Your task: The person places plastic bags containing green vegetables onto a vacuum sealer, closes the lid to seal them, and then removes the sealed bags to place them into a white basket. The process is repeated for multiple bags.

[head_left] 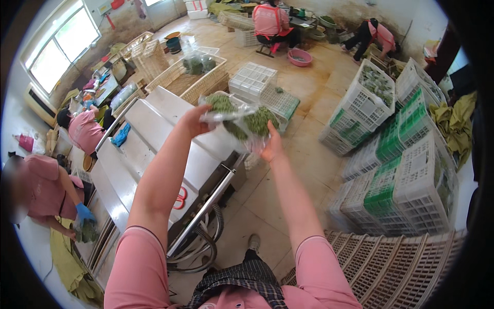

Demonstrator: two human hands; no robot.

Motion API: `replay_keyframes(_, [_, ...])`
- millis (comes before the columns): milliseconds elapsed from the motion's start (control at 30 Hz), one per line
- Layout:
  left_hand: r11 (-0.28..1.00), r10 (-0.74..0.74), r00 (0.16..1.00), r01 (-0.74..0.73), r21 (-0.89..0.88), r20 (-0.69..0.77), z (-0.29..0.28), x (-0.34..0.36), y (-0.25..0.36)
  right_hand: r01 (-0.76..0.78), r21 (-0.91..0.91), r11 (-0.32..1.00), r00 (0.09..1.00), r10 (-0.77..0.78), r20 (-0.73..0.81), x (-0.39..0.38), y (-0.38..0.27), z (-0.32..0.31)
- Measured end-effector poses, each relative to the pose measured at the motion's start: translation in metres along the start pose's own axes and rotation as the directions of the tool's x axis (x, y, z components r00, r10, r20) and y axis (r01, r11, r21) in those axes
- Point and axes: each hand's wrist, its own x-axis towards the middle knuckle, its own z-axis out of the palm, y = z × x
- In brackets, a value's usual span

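Both my arms stretch forward over the edge of a metal machine. My left hand (197,121) is closed on the near end of a clear plastic bag of green leaves (221,104). A second clear bag of green leaves (261,121) hangs beside it, its side gripped by my right hand (272,145). The bags touch and overlap between my hands, so I cannot tell where one ends. The exact kind of leaf is too small to make out.
Below my left arm is the metal machine (123,159), with red scissors (180,198) and a blue glove (121,135) on it. Ahead stands a cream crate (206,77) with bagged greens. White and green crates (381,175) are stacked right. A co-worker's blue-gloved hand (85,212) holds another bag at left.
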Motion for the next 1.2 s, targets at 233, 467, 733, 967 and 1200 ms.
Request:
replay_keyframes(233, [0.798,0.472,0.877,-0.383,0.465,-0.088,-0.001,-0.056,-0.048,0.029,-0.396,0.918,0.941,-0.158,-0.299,-0.026,0.036,-0.069])
replay_keyframes(467, [0.942,0.279,0.931,-0.218,0.255,-0.234,-0.103,-0.199,-0.205,-0.169,-0.186,0.968,0.741,0.001,-0.671,-0.196,0.112,-0.161])
replay_keyframes(733, [0.962,0.235,0.796,-0.272,0.018,-0.557,-0.205,-0.323,-0.293,-0.037,-0.48,0.877,0.658,-0.34,-0.672,-0.235,0.181,-0.117])
replay_keyframes(967, [0.94,0.281,0.769,-0.341,0.003,-0.574,-0.27,-0.403,-0.352,0.29,-0.793,0.536,0.87,-0.493,-0.015,-0.152,0.336,0.112])
replay_keyframes(1200, [0.934,0.166,0.461,-0.356,-0.01,-0.872,-0.376,-0.501,-0.459,0.468,-0.883,0.033,0.871,0.148,0.468,-0.163,0.535,0.216])
